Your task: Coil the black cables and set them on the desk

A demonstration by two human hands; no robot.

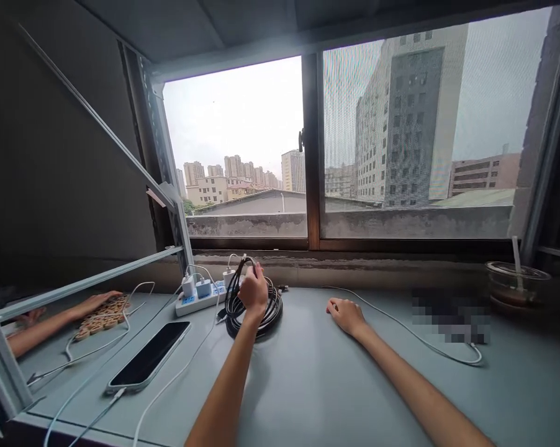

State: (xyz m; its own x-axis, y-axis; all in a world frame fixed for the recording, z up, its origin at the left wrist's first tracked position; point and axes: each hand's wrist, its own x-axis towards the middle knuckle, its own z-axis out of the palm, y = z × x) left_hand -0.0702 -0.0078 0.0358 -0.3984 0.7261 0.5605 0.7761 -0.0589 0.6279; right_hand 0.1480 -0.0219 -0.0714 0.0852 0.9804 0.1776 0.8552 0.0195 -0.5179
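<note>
My left hand [254,292] is closed around the upper loops of a coiled black cable [274,320]. The coil's lower part rests on, or just above, the grey tabletop [298,385], close to the power strip. To the right, my right hand [347,315] lies on the table with its fingers curled in. Whether anything is inside those fingers is hidden. A thin white cable [382,311] runs past just beyond my right hand.
A white power strip [194,305] with chargers stands left of the coil. A plugged-in phone [149,357] lies nearer. Another person's hand [98,302] touches wooden pieces [100,320] beyond a metal frame [91,282]. At right are a blurred-out object and a plastic cup [517,288] with a straw.
</note>
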